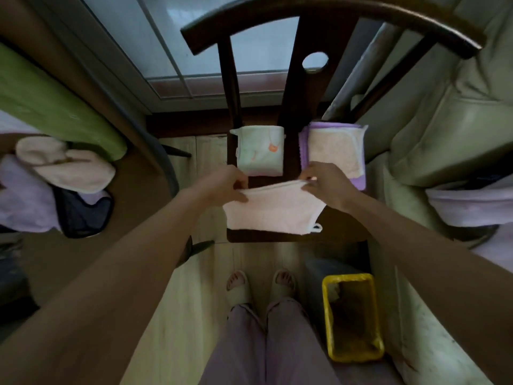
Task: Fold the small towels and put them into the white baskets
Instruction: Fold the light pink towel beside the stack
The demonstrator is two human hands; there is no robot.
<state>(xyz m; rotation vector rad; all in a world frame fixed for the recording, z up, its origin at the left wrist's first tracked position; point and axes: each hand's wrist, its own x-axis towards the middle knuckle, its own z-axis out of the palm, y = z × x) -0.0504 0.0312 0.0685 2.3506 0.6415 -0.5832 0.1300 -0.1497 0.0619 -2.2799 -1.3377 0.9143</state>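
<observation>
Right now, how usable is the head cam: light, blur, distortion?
Head view: dim and flat, light coming mainly from the window behind the chair. Strong wide-angle bending at the edges; the chair back curves and the forearms stretch. Slight softness on both hands and the pink towel they pinch; folded towels on the seat read clearly. No glare.

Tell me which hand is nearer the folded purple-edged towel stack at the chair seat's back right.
Right. The right hand pinches the pink towel's far right corner, directly in front of the purple-edged stack. The left hand pinches the left corner, nearer the folded pale green towel.
</observation>
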